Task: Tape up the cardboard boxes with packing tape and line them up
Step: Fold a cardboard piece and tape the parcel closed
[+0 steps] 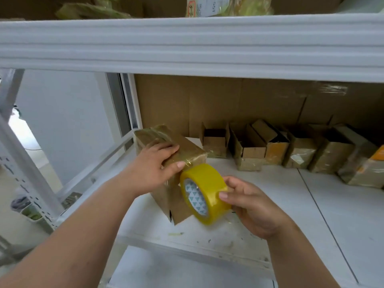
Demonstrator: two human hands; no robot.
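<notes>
Two bare forearms rising from the bottom edge, nearest the camera, both reaching forward over a white shelf [270,215]. Left hand [154,166] palm-down on the near top of a cardboard box [182,146], fingers curled over its upper face, thumb stretched along the near edge and pressing on the glossy strip where it leaves the roll. Box tilted up off the shelf board, resting on a low corner, its far end higher and toward the left; brown, narrow, already banded with shiny clear tape across the top and far end, a lower flap seam showing dark near the bottom. Just right of the thumb, touching the box's near corner, a tape roll [204,193]: yellow-tinted, thick, standing on edge, white core printed with small teal triangles facing the camera. Right hand [247,201] gripping that roll from the right, fingers wrapped over its outer band, thumb on the near rim. Hands close together, each clamped on its own thing.

Farther right along the back of the shelf, a row of small boxes [291,150], side by side against a brown cardboard backing [249,100], several with top flaps standing open, some wrapped in glossy tape, one at the far right showing orange.
</notes>
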